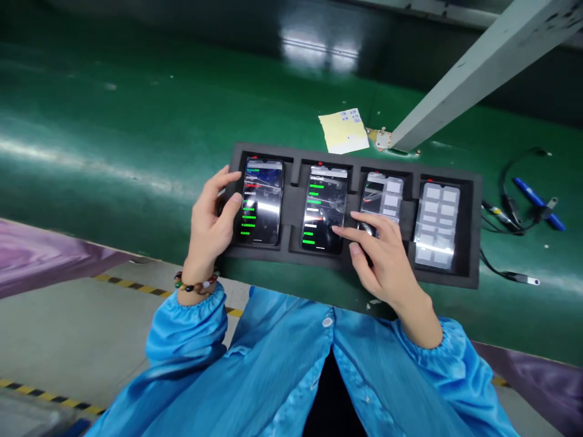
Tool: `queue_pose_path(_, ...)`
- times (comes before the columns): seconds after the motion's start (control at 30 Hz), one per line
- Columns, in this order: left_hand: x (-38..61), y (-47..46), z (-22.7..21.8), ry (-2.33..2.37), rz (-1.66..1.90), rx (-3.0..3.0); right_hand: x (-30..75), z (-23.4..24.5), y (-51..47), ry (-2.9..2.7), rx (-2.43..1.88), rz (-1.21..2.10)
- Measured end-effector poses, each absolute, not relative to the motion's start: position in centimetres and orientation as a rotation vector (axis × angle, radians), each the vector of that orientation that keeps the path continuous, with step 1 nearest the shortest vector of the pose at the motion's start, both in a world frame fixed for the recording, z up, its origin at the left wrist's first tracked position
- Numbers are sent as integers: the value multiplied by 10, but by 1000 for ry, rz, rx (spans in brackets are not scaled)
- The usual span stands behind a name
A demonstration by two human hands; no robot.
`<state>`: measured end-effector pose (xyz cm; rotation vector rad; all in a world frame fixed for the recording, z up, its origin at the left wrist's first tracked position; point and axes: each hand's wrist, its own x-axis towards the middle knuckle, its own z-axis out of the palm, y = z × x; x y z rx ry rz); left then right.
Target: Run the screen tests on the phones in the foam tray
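Blue sleeves (191, 328), left hand (210, 226) touching first phone (261, 201), right hand (380, 252) touching second phone (323, 207)

Head view: worn on head, facing forward and down, close over foam tray (469, 230) of phones on green conveyor belt (113, 133).

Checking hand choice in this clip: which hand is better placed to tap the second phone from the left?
Right. The right hand has its index fingertip at the second phone screen's right side, while the left hand is on the leftmost phone at the foam tray edge.
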<state>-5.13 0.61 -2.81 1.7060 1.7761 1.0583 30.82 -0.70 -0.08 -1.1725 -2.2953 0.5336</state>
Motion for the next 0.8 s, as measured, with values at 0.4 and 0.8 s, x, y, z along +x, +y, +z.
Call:
queue_pose_path(0.4, -52, 5, -22, 1809, 955, 1807, 286, -5, 8, -2301, -1381, 462)
queue_pose_path(0.8, -53, 5, -23, 1800, 963, 1766, 299, -3, 2, -2360, -1070, 550)
